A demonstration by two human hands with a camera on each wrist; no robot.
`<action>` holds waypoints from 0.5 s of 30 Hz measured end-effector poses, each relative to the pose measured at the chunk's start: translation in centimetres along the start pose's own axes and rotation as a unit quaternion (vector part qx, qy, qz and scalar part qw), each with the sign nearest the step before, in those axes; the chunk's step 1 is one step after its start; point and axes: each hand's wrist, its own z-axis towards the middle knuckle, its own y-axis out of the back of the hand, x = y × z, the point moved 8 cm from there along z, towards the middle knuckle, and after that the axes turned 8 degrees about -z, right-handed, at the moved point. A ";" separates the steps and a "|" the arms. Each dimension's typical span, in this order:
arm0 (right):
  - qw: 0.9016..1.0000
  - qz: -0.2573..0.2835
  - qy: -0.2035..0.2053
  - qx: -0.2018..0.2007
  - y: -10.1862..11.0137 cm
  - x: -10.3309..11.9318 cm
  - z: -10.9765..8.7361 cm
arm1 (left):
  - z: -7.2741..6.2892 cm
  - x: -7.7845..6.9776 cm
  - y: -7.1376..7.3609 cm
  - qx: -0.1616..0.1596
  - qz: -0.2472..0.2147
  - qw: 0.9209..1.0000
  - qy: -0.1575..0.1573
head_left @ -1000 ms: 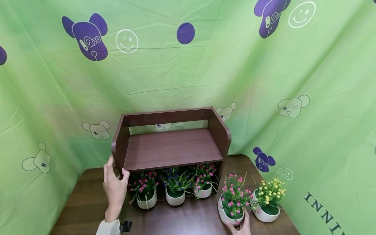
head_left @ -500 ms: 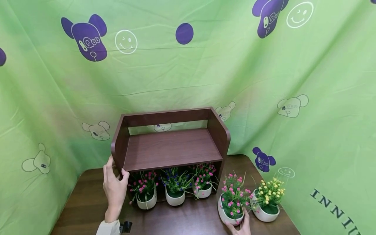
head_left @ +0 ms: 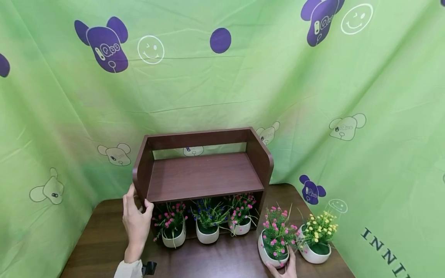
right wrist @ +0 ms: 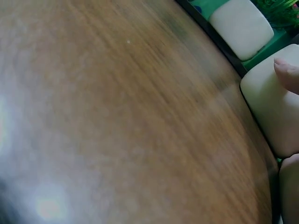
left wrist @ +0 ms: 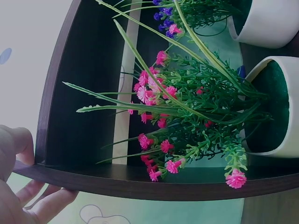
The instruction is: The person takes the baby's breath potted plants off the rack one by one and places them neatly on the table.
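My left hand (head_left: 136,224) grips the left side panel of a dark brown two-tier shelf (head_left: 205,173). In the left wrist view, the thumb lies at the front edge and the fingers (left wrist: 56,203) are on the panel's outer side. At the front right, my right hand (head_left: 286,268) holds a white potted plant (head_left: 265,253) with pink flowers low on its pot. The right wrist view shows a fingertip (right wrist: 286,74) against the pot's white wall; the rest of that hand is mostly cut off.
On the lower tier stand a pink potted plant (head_left: 174,239), a blue one (head_left: 208,233) and another pink one (head_left: 240,227). A yellow potted plant (head_left: 315,253) is close right of my right hand. Behind the wooden table (head_left: 94,239) hangs a green printed cloth (head_left: 208,88).
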 end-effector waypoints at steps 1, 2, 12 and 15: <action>1.000 0.005 0.004 0.000 0.0 0.1 0.0 | 0.0 0.0 0.0 0.000 0.000 1.000 0.001; 1.000 0.008 0.011 0.000 0.0 0.2 0.0 | 0.0 0.0 0.0 0.000 0.001 1.000 0.001; 0.995 0.059 0.067 -0.040 0.0 -0.5 -0.2 | 0.1 0.0 0.0 -0.003 0.008 1.000 0.003; 0.994 0.074 0.070 -0.051 0.2 -0.8 -0.6 | 0.0 0.0 0.0 -0.003 0.008 1.000 0.003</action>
